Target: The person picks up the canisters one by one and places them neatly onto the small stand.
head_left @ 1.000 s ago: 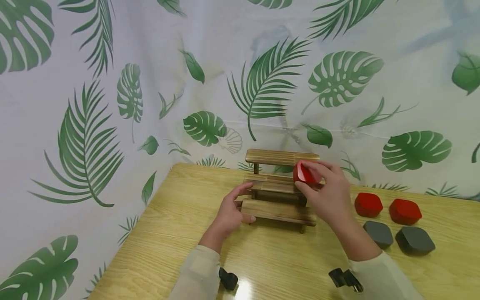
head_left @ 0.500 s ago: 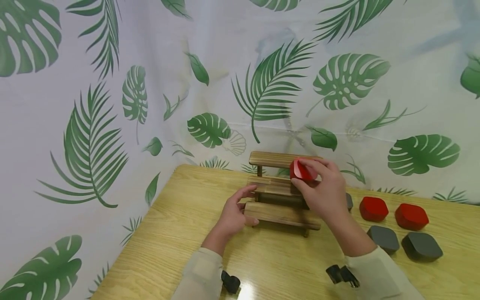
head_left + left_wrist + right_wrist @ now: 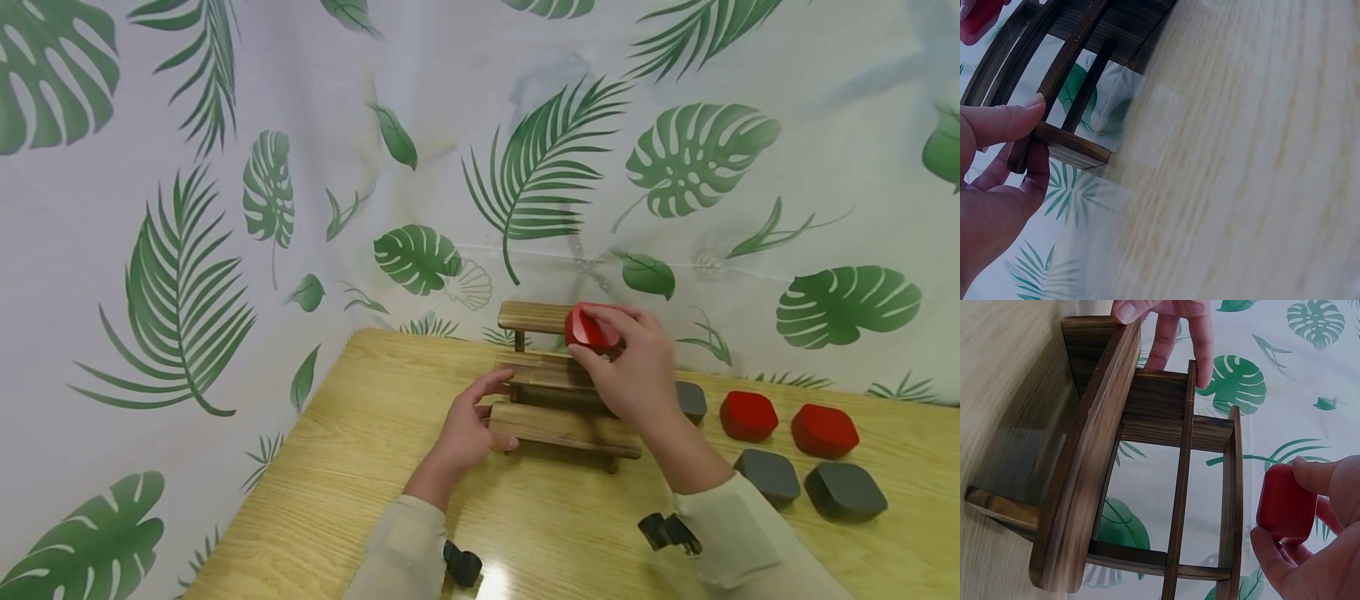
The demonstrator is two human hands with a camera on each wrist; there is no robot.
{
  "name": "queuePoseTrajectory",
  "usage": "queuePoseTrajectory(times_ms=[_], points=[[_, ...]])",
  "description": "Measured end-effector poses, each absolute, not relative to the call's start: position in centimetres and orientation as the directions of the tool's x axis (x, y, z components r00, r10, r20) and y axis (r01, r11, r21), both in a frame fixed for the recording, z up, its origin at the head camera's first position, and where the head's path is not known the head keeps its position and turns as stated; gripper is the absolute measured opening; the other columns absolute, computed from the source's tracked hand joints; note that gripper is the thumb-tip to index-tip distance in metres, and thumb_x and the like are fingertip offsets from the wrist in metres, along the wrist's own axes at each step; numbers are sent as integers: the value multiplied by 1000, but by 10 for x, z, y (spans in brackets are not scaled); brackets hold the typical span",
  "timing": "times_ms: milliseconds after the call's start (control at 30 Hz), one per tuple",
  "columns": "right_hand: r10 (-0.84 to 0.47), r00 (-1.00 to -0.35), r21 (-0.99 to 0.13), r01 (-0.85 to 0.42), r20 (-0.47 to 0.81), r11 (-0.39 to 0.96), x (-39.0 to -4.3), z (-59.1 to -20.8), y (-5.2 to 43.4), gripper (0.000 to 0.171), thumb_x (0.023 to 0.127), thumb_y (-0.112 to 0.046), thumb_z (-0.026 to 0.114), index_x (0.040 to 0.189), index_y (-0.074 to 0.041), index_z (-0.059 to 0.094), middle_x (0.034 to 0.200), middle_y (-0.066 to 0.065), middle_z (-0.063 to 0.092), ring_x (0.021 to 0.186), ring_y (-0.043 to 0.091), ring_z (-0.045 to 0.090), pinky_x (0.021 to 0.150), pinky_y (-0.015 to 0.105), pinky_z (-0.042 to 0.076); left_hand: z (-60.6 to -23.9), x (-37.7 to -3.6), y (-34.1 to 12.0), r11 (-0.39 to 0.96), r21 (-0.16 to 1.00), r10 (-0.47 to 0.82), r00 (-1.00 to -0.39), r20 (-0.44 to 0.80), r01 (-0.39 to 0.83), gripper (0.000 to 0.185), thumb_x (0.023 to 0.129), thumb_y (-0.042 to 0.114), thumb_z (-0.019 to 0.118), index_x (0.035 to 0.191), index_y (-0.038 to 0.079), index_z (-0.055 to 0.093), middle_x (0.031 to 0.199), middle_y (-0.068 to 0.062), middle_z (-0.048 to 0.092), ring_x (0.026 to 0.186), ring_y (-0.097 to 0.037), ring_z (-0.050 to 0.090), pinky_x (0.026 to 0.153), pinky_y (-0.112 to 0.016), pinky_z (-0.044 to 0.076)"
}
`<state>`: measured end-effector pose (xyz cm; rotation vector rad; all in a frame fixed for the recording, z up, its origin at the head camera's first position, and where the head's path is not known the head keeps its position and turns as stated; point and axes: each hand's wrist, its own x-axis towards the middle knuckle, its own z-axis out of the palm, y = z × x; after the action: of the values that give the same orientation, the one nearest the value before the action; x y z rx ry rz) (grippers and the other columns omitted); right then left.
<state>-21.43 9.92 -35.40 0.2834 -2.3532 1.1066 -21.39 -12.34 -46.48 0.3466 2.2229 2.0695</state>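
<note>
A small three-step wooden rack (image 3: pixel 558 379) stands on the table. My right hand (image 3: pixel 626 367) pinches a red rounded block (image 3: pixel 587 327) just above the top step; the right wrist view shows the block (image 3: pixel 1286 503) between thumb and fingers beside the rack's top board (image 3: pixel 1230 506). My left hand (image 3: pixel 468 421) steadies the rack's left end, thumb on the bottom step and fingers touching the middle step. In the left wrist view the thumb (image 3: pixel 1004 122) presses the rack's end frame (image 3: pixel 1066 140).
Right of the rack lie two red blocks (image 3: pixel 747 415) (image 3: pixel 824 431) and three grey ones (image 3: pixel 690 400) (image 3: pixel 768 477) (image 3: pixel 845 492). A leaf-print cloth (image 3: pixel 300 167) hangs behind and left of the wooden table (image 3: pixel 337 500).
My right hand has carried the red block up and to the left, from the middle step's right end to above the top step. The left hand stayed on the rack.
</note>
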Motion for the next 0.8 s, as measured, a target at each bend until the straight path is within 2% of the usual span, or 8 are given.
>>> queuePoseTrajectory(times_ms=[300,500,733,800], points=[[29,-849,-667,-393,528,633,-222,-355,96,45,81,-12,85,124,-8,70,126,20,53,113,38,52,79,52,55,-463,-213,-122,67,992,216,-972,88,105,97,66,-28,76,141,31,56,132,-6,53,91,-31,55,71,-37,52],[33,-860,-673,-374,509,639,-226,-355,91,46,81,-12,85,125,-8,70,128,21,52,115,39,51,80,52,55,-462,-212,-121,76,992,219,-972,87,105,98,65,-27,77,142,29,55,133,-6,54,93,-31,55,83,-41,50],[20,-852,-666,-394,523,633,-231,-356,84,45,81,-13,85,124,-8,70,127,20,54,116,38,50,81,51,55,-461,-211,-122,65,993,215,-973,82,98,99,64,-29,75,142,29,55,132,-7,53,94,-33,56,70,-37,54],[17,-851,-663,-396,524,635,-232,-356,82,45,81,-13,85,124,-9,70,127,20,54,117,39,50,82,52,54,-460,-211,-122,60,994,212,-974,81,96,98,65,-30,75,142,28,56,132,-7,53,95,-34,56,69,-36,54]])
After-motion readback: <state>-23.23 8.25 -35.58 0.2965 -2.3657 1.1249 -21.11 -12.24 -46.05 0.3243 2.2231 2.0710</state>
